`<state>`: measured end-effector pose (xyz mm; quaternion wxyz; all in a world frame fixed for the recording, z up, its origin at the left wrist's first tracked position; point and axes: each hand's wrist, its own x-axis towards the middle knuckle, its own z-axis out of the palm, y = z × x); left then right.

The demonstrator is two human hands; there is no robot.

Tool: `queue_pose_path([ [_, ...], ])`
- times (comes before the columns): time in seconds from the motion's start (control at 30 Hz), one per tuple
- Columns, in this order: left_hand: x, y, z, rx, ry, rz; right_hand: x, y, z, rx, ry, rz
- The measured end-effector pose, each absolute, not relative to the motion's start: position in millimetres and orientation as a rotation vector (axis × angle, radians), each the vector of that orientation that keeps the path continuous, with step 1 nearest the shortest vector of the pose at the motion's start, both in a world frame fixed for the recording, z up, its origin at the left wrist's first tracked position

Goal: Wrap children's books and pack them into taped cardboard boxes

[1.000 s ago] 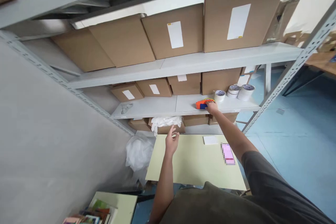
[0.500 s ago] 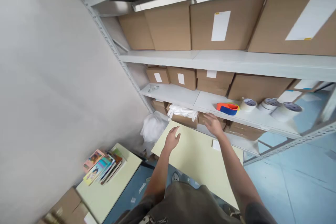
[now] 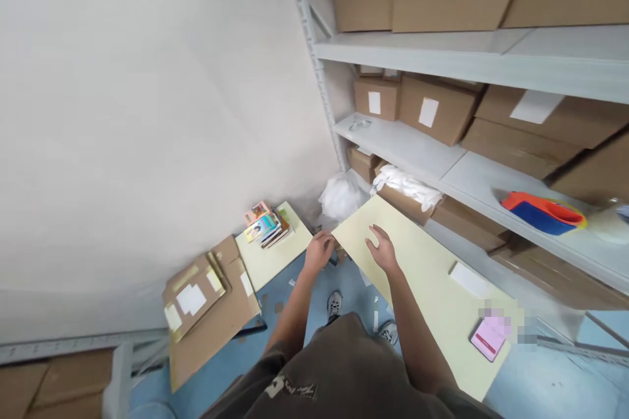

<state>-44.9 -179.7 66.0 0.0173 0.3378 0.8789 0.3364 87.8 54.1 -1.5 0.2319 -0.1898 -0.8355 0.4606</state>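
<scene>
My left hand [image 3: 320, 250] hovers beside the left corner of the long cream-topped table [image 3: 417, 281], fingers loosely bent, with nothing visible in it. Over that tabletop my right hand [image 3: 382, 250] is held with thumb and fingers apart, holding nothing. A flat white piece [image 3: 469, 278] lies toward the table's far edge. Near its right end is a pink rectangular item [image 3: 490, 335] with a dark red strip, partly blurred. Left of my hands, a pile of books [image 3: 268, 226] rests on a smaller cream table [image 3: 253, 262].
Shelves [image 3: 393, 144] with cardboard boxes [image 3: 437, 108] stand behind the long table. White gloves [image 3: 405, 184] lie on a lower box, beside a white plastic bag [image 3: 341, 196]. An orange-and-blue ring [image 3: 543, 213] sits on the shelf. Flattened cardboard [image 3: 216, 327] lies at left.
My view has turned left, bringing the flattened cardboard and the pink item into sight. Both hands have come closer together, the left from over the long table to beside its corner.
</scene>
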Motion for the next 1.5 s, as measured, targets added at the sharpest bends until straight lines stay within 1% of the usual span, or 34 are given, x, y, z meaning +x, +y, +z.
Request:
queue_pose_path([
  [0.27, -95.2, -264.6, 43.1, 0.808, 2.774, 1.150, 3.3, -20.2, 1.9, -0.365, -2.472, 1.189],
  [0.47, -170.7, -351.2, 16.1, 0.565, 2.763, 1.372, -85.8, -110.0, -11.6, -0.161, -2.668, 1.142],
  [0.67, -240.3, -438.8, -14.0, 0.352, 2.715, 1.421, -181.6, -191.9, -26.2, -0.023, -2.853, 1.140],
  [0.8, -272.8, -482.4, -26.7, 0.234, 2.648, 1.478, -237.0, -230.3, -33.3, 0.061, -2.940, 1.118],
  [0.9, -290.0, -499.8, -38.6, 0.085, 2.599, 1.534, -268.8, -248.2, -41.8, 0.088, -3.019, 1.060],
  [1.03, -298.6, -502.0, -58.8, -0.243, 2.425, 1.638, -295.9, -266.9, -50.6, 0.085, -3.240, 0.906],
  [1.13, -295.7, -496.4, -71.2, -0.495, 2.232, 1.696, -302.2, -288.0, -51.3, 0.077, -3.439, 0.738],
  [1.23, -291.7, -496.9, -80.8, -0.540, 2.170, 1.770, -296.9, -314.9, -51.2, 0.186, -3.502, 0.592],
  [1.3, -291.0, -503.3, -87.1, -0.529, 2.217, 1.817, -290.8, -330.1, -53.5, 0.270, -3.465, 0.649],
  [1.37, -292.1, -512.7, -93.1, -0.589, 2.226, 1.858, -285.6, -338.3, -58.0, 0.314, -3.383, 0.841],
  [1.5, -292.7, -527.9, -97.4, -0.706, 2.051, 1.977, -276.4, -328.2, -68.5, 0.270, -3.155, 1.182],
])
